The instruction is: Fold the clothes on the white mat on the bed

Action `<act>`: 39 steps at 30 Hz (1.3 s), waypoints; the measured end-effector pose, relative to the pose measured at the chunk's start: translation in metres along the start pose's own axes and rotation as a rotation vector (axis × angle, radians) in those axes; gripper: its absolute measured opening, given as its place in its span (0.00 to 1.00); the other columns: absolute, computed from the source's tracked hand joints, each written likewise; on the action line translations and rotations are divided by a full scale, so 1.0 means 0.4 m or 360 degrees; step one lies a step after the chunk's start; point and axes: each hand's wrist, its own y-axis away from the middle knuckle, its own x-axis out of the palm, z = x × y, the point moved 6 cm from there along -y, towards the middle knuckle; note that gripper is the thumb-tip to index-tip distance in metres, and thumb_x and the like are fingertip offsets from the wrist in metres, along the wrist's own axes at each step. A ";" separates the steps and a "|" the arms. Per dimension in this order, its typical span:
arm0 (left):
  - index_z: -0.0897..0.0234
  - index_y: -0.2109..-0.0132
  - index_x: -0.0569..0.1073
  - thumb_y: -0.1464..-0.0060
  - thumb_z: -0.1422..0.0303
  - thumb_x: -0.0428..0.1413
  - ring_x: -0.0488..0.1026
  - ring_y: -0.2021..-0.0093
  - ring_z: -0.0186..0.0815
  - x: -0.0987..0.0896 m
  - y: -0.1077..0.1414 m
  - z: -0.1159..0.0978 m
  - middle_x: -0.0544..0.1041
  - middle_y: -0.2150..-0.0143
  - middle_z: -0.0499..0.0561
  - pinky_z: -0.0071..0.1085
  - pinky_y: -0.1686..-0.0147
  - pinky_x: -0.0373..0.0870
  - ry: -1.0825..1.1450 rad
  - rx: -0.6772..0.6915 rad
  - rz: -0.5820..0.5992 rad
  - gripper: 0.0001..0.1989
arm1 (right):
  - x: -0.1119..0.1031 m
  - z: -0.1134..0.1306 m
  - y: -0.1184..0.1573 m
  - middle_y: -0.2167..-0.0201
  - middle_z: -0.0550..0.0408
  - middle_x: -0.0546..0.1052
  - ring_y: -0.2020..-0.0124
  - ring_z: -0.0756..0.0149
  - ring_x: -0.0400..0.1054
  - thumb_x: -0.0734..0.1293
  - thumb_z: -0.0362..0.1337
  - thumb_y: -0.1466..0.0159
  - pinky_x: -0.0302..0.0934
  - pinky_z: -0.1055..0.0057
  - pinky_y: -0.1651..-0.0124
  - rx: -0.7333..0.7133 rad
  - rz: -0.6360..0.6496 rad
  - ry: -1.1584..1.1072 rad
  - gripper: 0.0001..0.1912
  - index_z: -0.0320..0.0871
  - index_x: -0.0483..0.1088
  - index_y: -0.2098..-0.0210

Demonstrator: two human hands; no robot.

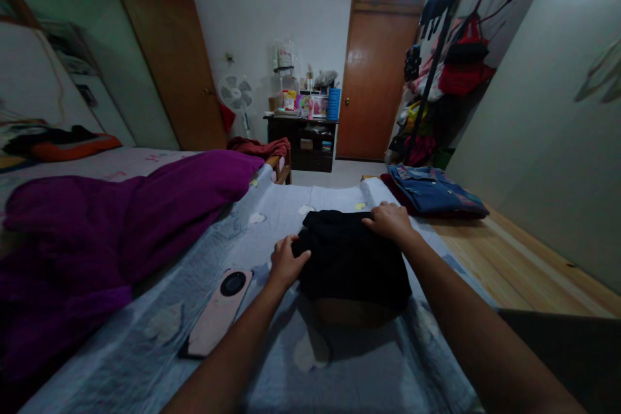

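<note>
Black cloth (356, 255) lies on the bed (349, 378), between the person's two hands. Left hand (287, 262) is at its left edge, toward the far corner; grip closed, cloth between thumb and fingers. Right hand (388, 223) is on the far right corner, fingers curled over, thumb on the upper face; whether this grip pinches the fabric cannot be told. Both hands touch the cloth, so neither is clearly nearer; the right sits slightly farther from the body. Outline roughly blocky, no marked long axis. Near edge: dim brownish band, lining or shadow not resolved.

Surface: pale blue patterned sheet, wrinkled. Phone (220, 317), camera end pointing far, lies left of the left forearm, apart from the cloth. Purple blanket (179, 197) farther left. Right side: wooden board (504, 265) with folded denim (436, 191) at its far end.

Room: white fan (236, 92), dark cabinet (303, 152) and closed brown door (371, 87) at the far wall; bags (466, 68) hang far right.
</note>
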 end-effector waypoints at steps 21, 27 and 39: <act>0.60 0.58 0.71 0.51 0.75 0.54 0.68 0.48 0.42 -0.163 -0.242 -0.210 0.74 0.54 0.52 0.40 0.45 0.61 -0.0347 0.0865 -0.0609 0.12 | -0.044 -0.197 0.000 0.71 0.53 0.75 0.70 0.64 0.68 0.60 0.35 0.49 0.59 0.70 0.64 0.0380 -0.0731 -0.1114 0.14 0.40 0.72 0.65; 0.61 0.62 0.72 0.48 0.74 0.50 0.70 0.49 0.44 -0.178 -0.241 -0.111 0.77 0.56 0.54 0.42 0.44 0.61 -0.0492 0.0574 -0.0658 0.08 | 0.116 -0.184 0.011 0.55 0.38 0.75 0.55 0.54 0.70 0.65 0.37 0.49 0.62 0.66 0.54 0.0542 -0.0474 -0.0823 0.26 0.34 0.71 0.52; 0.61 0.46 0.67 0.45 0.52 0.54 0.73 0.48 0.44 -0.016 -0.144 -0.130 0.75 0.48 0.57 0.40 0.52 0.69 0.0563 -0.0076 0.0378 0.24 | 0.084 0.126 0.075 0.49 0.47 0.76 0.49 0.59 0.70 0.62 0.36 0.41 0.61 0.61 0.44 -0.0356 -0.0289 -0.1300 0.24 0.41 0.68 0.45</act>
